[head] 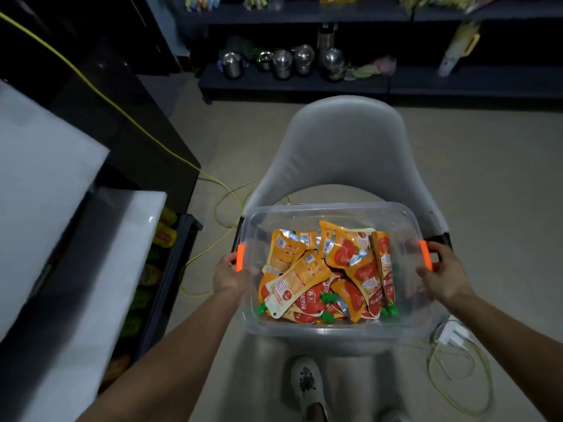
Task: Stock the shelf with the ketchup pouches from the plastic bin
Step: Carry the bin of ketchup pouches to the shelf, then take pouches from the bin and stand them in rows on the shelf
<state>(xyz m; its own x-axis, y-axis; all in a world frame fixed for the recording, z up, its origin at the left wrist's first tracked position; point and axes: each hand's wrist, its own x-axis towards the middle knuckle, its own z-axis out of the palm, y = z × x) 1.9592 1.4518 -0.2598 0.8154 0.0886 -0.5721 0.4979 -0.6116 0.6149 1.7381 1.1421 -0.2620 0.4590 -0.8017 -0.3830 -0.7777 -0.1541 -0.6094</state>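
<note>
Head view: beige tiled floor [487, 178], dim room. Pale grey moulded plastic chair [344, 147] in the centre, its back towards the far wall. Dark low shelving unit [292, 83] at the back carries shiny steel pots [281, 63]; the upper board holds blurred packaged goods. Thin yellow cable [128, 117] runs diagonally across the floor on the left. Near left: white-topped dark rack [61, 239], with coloured packs dimly visible on its lower tier.

Clear rectangular plastic bin with orange handle clips [335, 330] sits on the chair seat. Left hand [227, 275] is curled around the bin's left handle, right hand [443, 275] around its right one; both are clenched on the bin.

Orange-and-red ketchup pouches with green caps [329, 272] lie in a loose, overlapping pile inside the bin, some face up, some showing silver backs. One white shoe [307, 382] is below the chair's front edge.
</note>
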